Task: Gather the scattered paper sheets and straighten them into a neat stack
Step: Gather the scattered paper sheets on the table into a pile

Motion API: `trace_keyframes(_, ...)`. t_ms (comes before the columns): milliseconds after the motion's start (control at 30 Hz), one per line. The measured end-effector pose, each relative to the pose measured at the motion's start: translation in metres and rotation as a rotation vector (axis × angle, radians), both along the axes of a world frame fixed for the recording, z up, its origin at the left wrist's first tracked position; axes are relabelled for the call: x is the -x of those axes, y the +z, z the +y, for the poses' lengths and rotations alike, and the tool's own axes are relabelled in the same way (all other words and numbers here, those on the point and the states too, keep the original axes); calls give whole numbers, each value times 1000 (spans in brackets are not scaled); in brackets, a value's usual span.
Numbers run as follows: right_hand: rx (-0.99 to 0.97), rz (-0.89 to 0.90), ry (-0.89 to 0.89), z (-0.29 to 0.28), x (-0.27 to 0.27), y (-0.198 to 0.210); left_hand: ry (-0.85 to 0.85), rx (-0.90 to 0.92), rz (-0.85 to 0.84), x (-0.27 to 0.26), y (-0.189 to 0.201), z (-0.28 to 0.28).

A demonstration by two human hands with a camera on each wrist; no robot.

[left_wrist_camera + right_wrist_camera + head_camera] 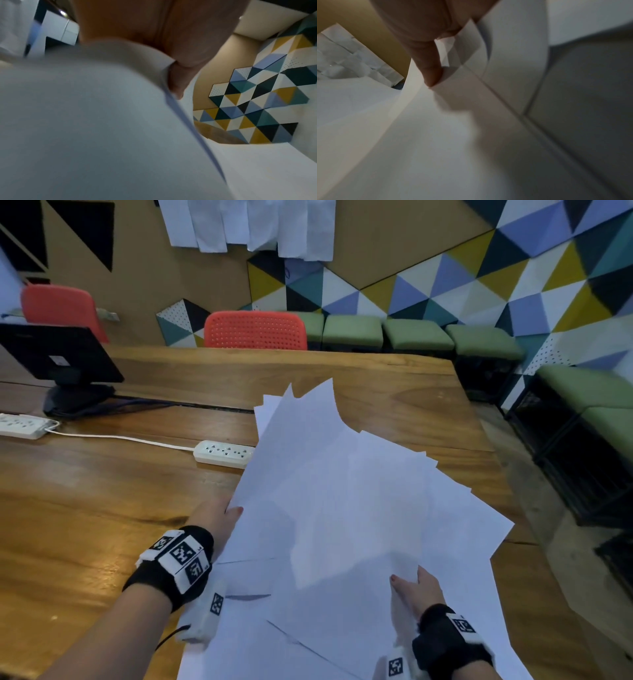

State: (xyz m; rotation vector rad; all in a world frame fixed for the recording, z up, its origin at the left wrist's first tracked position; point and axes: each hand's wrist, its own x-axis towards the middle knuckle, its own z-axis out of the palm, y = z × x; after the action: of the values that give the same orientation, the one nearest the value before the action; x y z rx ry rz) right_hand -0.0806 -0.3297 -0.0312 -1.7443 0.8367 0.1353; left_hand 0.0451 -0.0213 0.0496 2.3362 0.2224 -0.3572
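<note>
A person's two hands hold a loose, fanned bunch of white paper sheets (342,508) above a wooden table (102,508), corners sticking out at diff. angles toward the far edge, w/ more sheets lying flat on the table beneath, near the viewer. The left hand (215,520) grips the bunch's left edge, thumb on top & fingers hidden under the paper; the right hand (416,590) pinches the near right part, thumb pressed on top. Behind: a white power strip (224,453) just left of the sheets, a dark monitor (58,354) at far left, a red chair (255,330) across the table.
</note>
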Motion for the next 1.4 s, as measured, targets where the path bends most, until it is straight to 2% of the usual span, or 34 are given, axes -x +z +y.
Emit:
trace_keyframes(133,-12,-2,15,-2,0,0,34,17,-120,-2,19,6)
trace_keyframes(333,7,-8,31,-1,0,-1,33,-97,-214,-5,65,15)
trace_keyframes(467,35,0,54,-2,1,-1,-70,-327,-173,-11,92,17)
trace_keyframes(633,30,-10,68,-1,1,3,-157,-522,-243,-3,121,17)
trace_keyframes(767,35,-5,76,-1,0,2,-184,-535,-339,16,159,10)
trace_keyframes(967,36,-16,76,-3,0,-2,-268,-410,-513,47,203,-7)
trace_keyframes(1133,45,-8,77,-4,1,-8,-267,-306,-592,54,213,-9)
trace_keyframes(1200,45,0,81,-5,0,-10,-244,-306,-525,48,203,-11)
trace_keyframes(1333,53,-10,80,-5,-1,-11,-234,-405,-274,38,156,-18)
trace_keyframes(1400,64,-2,84,-5,-2,-10,-219,-430,-288,40,150,-14)
